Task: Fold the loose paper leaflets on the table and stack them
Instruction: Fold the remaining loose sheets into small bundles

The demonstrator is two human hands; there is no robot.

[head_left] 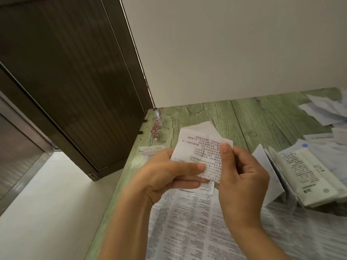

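Pinching the leaflet [199,147] between curled fingers [187,168] of left hand [169,177] and right hand [242,177], aloft above the worktop [206,113] and an unfolded sheet [187,222]; could end in a crooked crease through slipping thin paper or misaligned edges.

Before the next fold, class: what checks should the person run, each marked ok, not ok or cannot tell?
1. Grip: left hand and right hand both pinch the leaflet: ok.
2. Edges aligned: a white flap juts out askew at its top: not ok.
3. Bare table to press on, beyond the leaflet: ok.
4. Somewhere to put it: the folded stack stands at the right: ok.
5. Crease sharp: cannot tell.
6. All sheets folded: a large open sheet lies flat under the hands: not ok.
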